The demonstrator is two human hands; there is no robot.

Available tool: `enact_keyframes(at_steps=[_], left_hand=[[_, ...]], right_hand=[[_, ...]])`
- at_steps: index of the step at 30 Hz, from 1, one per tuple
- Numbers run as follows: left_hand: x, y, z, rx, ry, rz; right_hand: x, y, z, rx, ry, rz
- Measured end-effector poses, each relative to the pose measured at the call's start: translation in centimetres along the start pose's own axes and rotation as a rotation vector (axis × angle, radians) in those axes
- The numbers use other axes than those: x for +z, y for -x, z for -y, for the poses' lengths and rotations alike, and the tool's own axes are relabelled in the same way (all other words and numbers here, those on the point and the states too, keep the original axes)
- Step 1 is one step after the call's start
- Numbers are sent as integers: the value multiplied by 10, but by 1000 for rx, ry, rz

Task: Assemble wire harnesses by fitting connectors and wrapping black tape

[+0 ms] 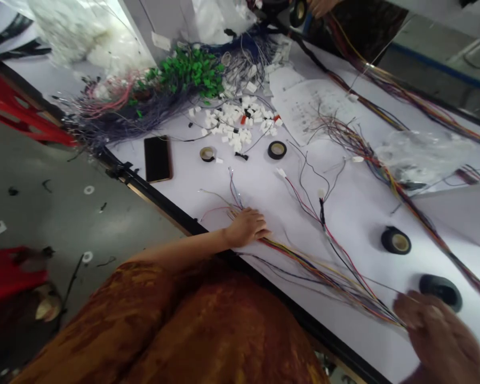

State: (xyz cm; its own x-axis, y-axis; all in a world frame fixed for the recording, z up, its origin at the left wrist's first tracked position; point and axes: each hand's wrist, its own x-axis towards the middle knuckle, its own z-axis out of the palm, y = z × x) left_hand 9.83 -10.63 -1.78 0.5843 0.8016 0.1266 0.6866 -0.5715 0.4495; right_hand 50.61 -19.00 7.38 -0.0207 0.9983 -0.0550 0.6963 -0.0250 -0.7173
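My left hand (246, 228) is closed around one end of a bundle of coloured wires (304, 258), whose loose tips fan out beyond the fingers. The bundle runs along the table's front edge to my right hand (440, 330), at the lower right, where the wires gather. That hand is smeared by motion, but its fingers look closed on the bundle. Alongside lies a branch of red and black wires (340, 245) with a white connector (281, 173) at its tip. A dark oval object (440, 293) is just beyond my right hand.
Rolls of black tape (277, 150) (396, 240), a smaller roll (207, 154) and a phone (158, 158) lie on the table. Behind are white connectors (236, 125), green-ended wires (192, 72) and a long harness (424, 218). Another person's hand (322, 6) shows at the top.
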Motion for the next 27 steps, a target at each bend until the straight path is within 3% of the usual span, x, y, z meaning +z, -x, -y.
enact_keyframes(at_steps=[2, 4, 6, 10, 13, 16, 19, 21, 24, 27], left_hand=[[1, -1, 3, 12, -12, 29], [1, -2, 7, 28, -13, 47], [-3, -1, 10, 30, -6, 62], [-26, 5, 20, -126, -2, 71], [-54, 7, 42, -268, 34, 64], [-92, 2, 88, -378, 87, -23], [-132, -10, 150, -568, 34, -258], [-151, -21, 186, -672, 4, -325], [-161, -40, 216, -688, 28, -278], [-158, -56, 220, -668, 34, -254]], right_hand=[[30, -34, 31, 85, -70, 83], [64, -70, 65, 46, -41, 408], [100, -102, 94, -58, -49, 564], [165, -153, 124, -210, -97, 536], [197, -177, 131, -155, -213, 450], [216, -184, 136, -73, -337, 374], [224, -180, 137, -56, -433, 358], [227, -175, 135, -24, -501, 340], [227, -172, 131, 83, -649, 275], [227, -173, 126, 145, -763, 257]])
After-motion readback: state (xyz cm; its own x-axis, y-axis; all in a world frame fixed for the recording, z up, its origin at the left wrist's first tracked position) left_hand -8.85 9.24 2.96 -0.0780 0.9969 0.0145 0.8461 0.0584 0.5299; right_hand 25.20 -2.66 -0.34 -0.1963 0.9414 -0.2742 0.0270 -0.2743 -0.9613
